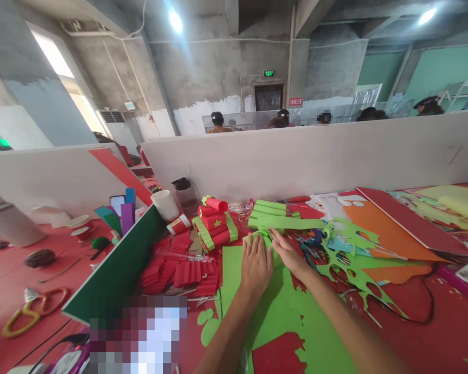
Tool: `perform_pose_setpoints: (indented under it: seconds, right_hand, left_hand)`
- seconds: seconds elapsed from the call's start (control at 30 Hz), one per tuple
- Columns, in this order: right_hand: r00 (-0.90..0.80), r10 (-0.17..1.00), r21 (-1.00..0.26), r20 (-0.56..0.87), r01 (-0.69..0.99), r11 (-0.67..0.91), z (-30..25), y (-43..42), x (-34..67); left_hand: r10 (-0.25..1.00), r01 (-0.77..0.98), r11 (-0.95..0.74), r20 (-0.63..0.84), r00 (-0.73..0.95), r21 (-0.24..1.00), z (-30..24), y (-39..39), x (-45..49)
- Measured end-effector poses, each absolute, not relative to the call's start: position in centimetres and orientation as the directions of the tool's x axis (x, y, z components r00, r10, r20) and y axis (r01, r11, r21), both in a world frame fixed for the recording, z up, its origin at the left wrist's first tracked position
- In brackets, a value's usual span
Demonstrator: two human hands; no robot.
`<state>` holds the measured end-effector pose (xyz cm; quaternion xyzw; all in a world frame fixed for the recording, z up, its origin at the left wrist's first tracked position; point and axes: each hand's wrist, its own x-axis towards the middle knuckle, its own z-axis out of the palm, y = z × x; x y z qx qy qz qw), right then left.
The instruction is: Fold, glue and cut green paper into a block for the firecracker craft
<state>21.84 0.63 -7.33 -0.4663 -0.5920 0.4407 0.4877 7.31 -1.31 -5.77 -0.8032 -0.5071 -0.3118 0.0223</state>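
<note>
My left hand point(256, 262) lies flat on a light green foam sheet point(234, 275), its fingers stretched forward. Close beside it, my right hand point(288, 252) reaches in from the right with fingers extended; their tips touch a small folded green piece point(263, 230) at the sheet's far edge. Whether anything is pinched beneath the fingers is hidden. A long green strip point(292, 223) runs rightward just beyond my hands. Behind stand several rolled green tubes point(271, 208) and a red-and-green foam model with a yellow star point(217, 224).
Folded red foam pieces point(195, 272) lie left, beside an upright dark green board point(113, 265). Scissors point(35, 311) rest at far left. On the right are cut-out green scraps point(343, 265), pliers point(309, 259) and an orange sheet point(386, 228). A white partition point(296, 161) closes the back.
</note>
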Motion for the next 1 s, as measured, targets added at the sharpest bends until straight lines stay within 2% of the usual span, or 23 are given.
perform_pose_setpoints:
  seconds: [0.13,0.37,0.6,0.77,1.0]
  right_hand:
    - [-0.069,0.979,-0.973,0.191,0.116,0.198,-6.4,0.1,21.5]
    - [0.086,0.956,-0.957,0.281,0.102,0.272,-7.4,0.9,20.9]
    - [0.177,0.927,-0.944,0.330,0.037,0.329,-8.0,1.7,20.7]
    - [0.214,0.911,-0.936,0.352,0.092,0.340,-7.0,1.3,21.3]
    - [0.204,0.847,-0.867,0.492,0.201,0.455,-3.4,0.0,24.2]
  left_hand:
    - [0.766,0.806,-0.531,0.557,0.322,0.264,-5.2,-0.8,7.1]
    - [0.743,0.757,-0.583,0.570,0.349,0.296,-4.4,-0.1,7.2]
    - [0.691,0.736,-0.634,0.601,0.402,0.236,-5.5,-0.1,7.0]
    - [0.722,0.753,-0.617,0.546,0.425,0.230,-5.2,-0.3,6.8]
    - [0.740,0.753,-0.616,0.498,0.453,0.231,-4.2,-0.8,6.4]
